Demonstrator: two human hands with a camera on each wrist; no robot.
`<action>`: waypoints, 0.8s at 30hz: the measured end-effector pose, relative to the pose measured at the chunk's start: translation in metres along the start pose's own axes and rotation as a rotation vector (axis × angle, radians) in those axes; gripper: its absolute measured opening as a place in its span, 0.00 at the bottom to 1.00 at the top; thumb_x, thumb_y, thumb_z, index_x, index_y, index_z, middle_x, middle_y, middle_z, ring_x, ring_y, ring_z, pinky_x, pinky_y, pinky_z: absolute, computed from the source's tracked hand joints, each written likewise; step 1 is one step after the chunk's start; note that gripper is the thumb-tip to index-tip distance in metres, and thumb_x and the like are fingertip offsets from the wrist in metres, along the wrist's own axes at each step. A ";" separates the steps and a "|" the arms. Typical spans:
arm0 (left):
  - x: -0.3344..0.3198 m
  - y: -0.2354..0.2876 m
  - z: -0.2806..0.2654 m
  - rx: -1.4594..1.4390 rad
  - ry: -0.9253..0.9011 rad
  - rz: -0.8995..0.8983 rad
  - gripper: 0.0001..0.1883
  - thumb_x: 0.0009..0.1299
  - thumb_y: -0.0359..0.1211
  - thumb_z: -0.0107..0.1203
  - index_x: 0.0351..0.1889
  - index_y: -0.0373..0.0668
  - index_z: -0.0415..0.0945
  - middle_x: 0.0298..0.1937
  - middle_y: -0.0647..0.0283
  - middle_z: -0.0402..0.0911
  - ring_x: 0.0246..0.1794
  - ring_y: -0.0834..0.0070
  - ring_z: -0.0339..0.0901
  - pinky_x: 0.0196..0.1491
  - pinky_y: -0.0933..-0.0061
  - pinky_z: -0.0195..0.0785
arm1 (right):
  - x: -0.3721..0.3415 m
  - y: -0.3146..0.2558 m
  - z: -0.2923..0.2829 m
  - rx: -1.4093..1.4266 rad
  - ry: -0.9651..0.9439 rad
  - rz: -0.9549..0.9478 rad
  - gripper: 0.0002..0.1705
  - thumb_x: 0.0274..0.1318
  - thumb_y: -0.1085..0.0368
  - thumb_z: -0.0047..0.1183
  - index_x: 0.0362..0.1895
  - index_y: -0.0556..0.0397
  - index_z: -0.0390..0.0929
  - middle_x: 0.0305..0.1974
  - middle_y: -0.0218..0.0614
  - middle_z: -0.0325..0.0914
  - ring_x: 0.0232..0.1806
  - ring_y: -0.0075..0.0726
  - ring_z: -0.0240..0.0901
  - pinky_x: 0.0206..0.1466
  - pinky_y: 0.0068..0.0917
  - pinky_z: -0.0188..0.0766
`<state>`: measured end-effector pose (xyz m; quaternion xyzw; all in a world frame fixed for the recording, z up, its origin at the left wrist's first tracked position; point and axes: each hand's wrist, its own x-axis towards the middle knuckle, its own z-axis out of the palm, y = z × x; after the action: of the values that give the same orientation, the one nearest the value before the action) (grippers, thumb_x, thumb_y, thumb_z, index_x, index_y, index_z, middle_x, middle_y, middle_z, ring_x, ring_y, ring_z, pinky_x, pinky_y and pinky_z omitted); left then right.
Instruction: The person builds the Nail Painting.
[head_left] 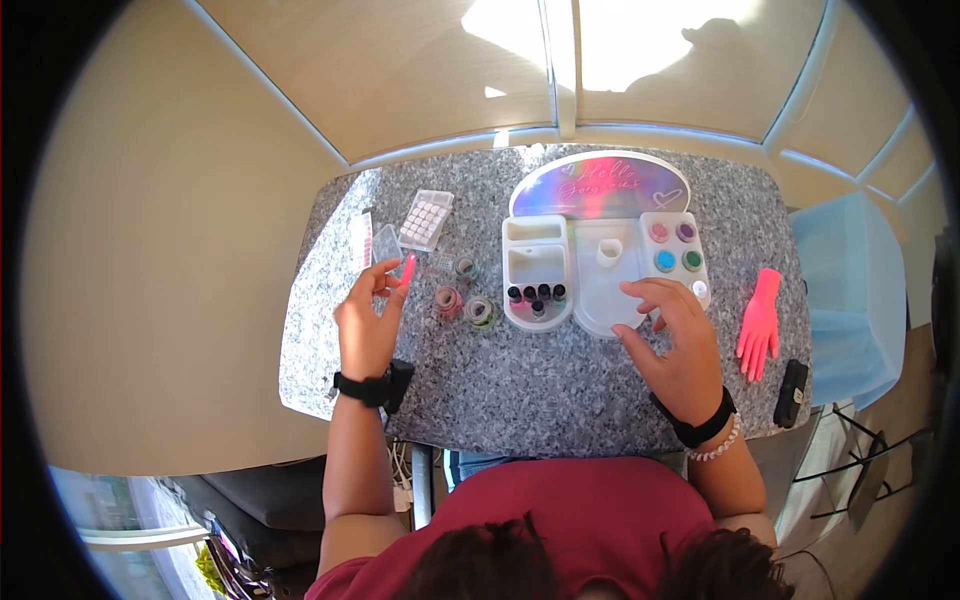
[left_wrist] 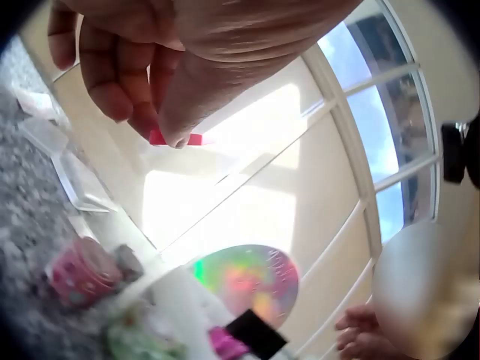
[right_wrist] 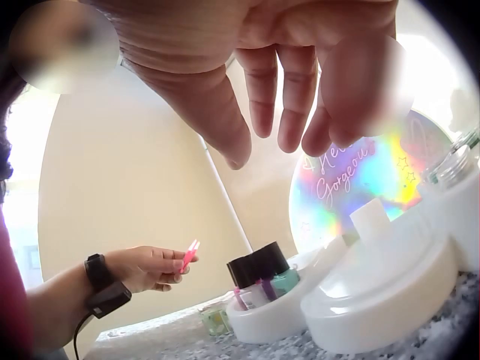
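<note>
My left hand is raised over the left part of the table and pinches a pair of pink tweezers between thumb and fingers. Their two pale tips stand slightly apart, pointing up. Below and to the right of that hand are small glitter jars, a pink one and a green one. My right hand hovers above the front right of a white nail organizer, with thumb and fingers spread and nothing between them. Small nail polish bottles with black caps stand in the organizer's left compartment.
Behind the organizer rises a holographic sign. Pots of colour fill its right side. A pink model hand and a black case lie at the right. Back left, a clear box holds white pieces beside a small clear lid.
</note>
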<state>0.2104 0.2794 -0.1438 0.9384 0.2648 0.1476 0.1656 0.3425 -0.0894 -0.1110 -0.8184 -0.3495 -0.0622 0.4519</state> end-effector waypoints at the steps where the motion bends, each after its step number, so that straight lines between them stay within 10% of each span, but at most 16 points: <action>1: -0.008 0.002 -0.001 -0.462 -0.034 -0.060 0.19 0.80 0.34 0.66 0.67 0.45 0.83 0.52 0.68 0.91 0.55 0.77 0.84 0.68 0.60 0.66 | 0.001 -0.004 0.001 0.039 -0.003 -0.004 0.26 0.56 0.71 0.75 0.60 0.50 0.85 0.54 0.41 0.86 0.47 0.41 0.83 0.50 0.35 0.82; 3: -0.026 0.029 -0.013 -1.015 -0.123 -0.113 0.17 0.85 0.34 0.60 0.66 0.35 0.82 0.54 0.67 0.87 0.52 0.83 0.80 0.59 0.74 0.72 | 0.004 -0.010 0.006 0.077 -0.013 -0.005 0.25 0.57 0.71 0.75 0.59 0.50 0.86 0.53 0.39 0.87 0.47 0.39 0.83 0.47 0.33 0.82; 9: -0.062 0.100 0.021 -1.473 -0.324 0.170 0.07 0.84 0.26 0.60 0.56 0.41 0.83 0.57 0.65 0.86 0.59 0.77 0.81 0.67 0.69 0.71 | 0.014 -0.024 0.031 0.360 -0.171 -0.047 0.15 0.60 0.71 0.75 0.51 0.51 0.91 0.45 0.35 0.91 0.40 0.32 0.86 0.39 0.28 0.82; 17: -0.071 0.104 0.051 -1.223 -0.320 0.180 0.09 0.79 0.25 0.65 0.55 0.39 0.84 0.56 0.65 0.83 0.58 0.76 0.79 0.68 0.69 0.69 | 0.000 -0.007 0.051 0.562 -0.219 0.242 0.12 0.64 0.70 0.73 0.51 0.55 0.91 0.48 0.32 0.93 0.46 0.24 0.89 0.43 0.23 0.83; 24: -0.081 0.093 0.070 -1.332 -0.281 0.108 0.12 0.73 0.29 0.74 0.53 0.46 0.89 0.51 0.71 0.71 0.42 0.81 0.65 0.49 0.78 0.62 | -0.002 -0.005 0.058 0.647 -0.344 0.321 0.11 0.65 0.69 0.72 0.50 0.55 0.92 0.44 0.30 0.93 0.41 0.22 0.88 0.43 0.21 0.82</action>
<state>0.2116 0.1438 -0.1856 0.6584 0.0463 0.1639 0.7332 0.3256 -0.0428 -0.1421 -0.6765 -0.2894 0.2603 0.6252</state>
